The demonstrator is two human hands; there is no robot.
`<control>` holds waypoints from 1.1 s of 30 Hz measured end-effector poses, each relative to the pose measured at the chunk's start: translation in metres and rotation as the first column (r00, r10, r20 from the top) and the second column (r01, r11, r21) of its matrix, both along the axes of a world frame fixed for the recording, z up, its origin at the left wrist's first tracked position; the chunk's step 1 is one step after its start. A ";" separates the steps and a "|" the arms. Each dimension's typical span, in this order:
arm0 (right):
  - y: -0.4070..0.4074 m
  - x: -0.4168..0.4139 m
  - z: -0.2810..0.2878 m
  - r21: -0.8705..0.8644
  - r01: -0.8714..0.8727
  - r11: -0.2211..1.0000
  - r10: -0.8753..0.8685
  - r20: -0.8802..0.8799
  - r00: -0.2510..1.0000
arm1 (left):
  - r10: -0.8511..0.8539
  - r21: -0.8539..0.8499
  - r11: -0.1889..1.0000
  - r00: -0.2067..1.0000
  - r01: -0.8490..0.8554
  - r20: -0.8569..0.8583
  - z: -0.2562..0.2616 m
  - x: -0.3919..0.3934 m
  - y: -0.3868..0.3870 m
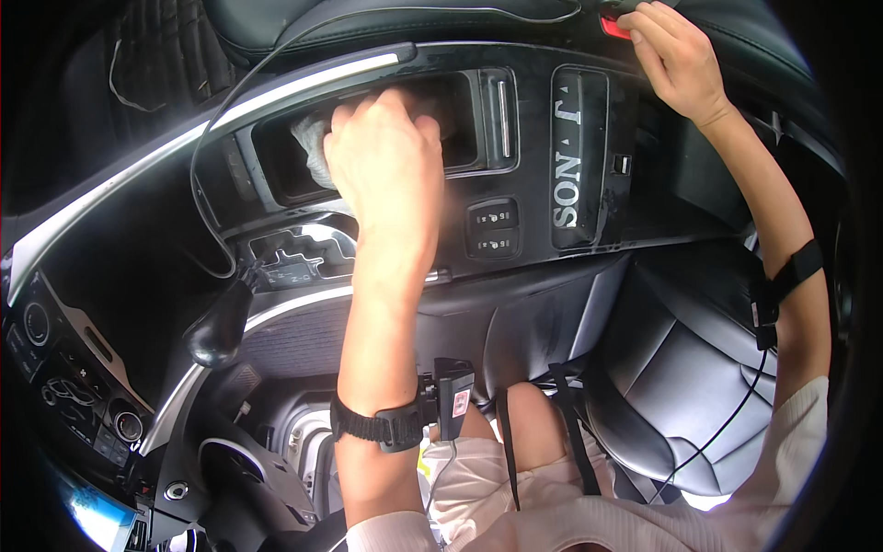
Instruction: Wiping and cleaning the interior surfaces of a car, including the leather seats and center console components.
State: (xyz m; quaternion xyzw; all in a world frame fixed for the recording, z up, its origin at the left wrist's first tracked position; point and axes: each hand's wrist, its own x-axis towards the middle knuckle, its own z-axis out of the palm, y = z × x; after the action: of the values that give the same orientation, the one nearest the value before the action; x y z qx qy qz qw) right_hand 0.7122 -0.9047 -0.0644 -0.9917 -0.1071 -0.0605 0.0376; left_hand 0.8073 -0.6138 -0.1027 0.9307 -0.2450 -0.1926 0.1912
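My left hand (386, 152) reaches down into an open storage tray (497, 121) in a car's centre console. Its fingertips are blurred and partly hidden below the rim. A crumpled grey-white cloth or tissue (314, 148) lies against the left side of this hand; whether the fingers grip it cannot be told. At the top right, my right hand (679, 65) has its bent fingers on a small red and dark piece (614, 27), probably a seat-belt buckle, beside the black passenger seat (476, 27).
The gear lever (217, 324) rises left of my left forearm. A thin cable (200, 159) arcs over the console onto the passenger seat. Seat-heater switches (492, 228) sit beside a glossy panel (579, 159) with reflected lettering. A strapped device (452, 400) juts from my left forearm.
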 end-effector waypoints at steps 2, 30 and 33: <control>0.000 -0.001 0.002 0.003 0.010 1.000 -0.010 -0.011 1.000 | 0.075 -0.118 0.990 0.997 -0.077 -0.018 -0.001 -0.009 -0.005; -0.001 -0.005 -0.004 -0.006 0.011 1.000 -0.011 -0.026 1.000 | -0.351 -0.398 0.893 0.879 0.211 -0.323 0.002 0.004 0.026; 0.002 -0.001 -0.001 -0.035 0.009 0.999 -0.009 -0.021 1.000 | -0.395 -0.397 0.879 0.870 0.264 -0.297 0.006 0.010 0.030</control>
State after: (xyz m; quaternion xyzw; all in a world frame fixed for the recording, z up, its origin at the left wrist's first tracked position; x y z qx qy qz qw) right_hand 0.7110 -0.9024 -0.0652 -0.9933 -0.1033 -0.0480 0.0213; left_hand 0.8170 -0.5841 -0.0964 0.7731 -0.3918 -0.3483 0.3572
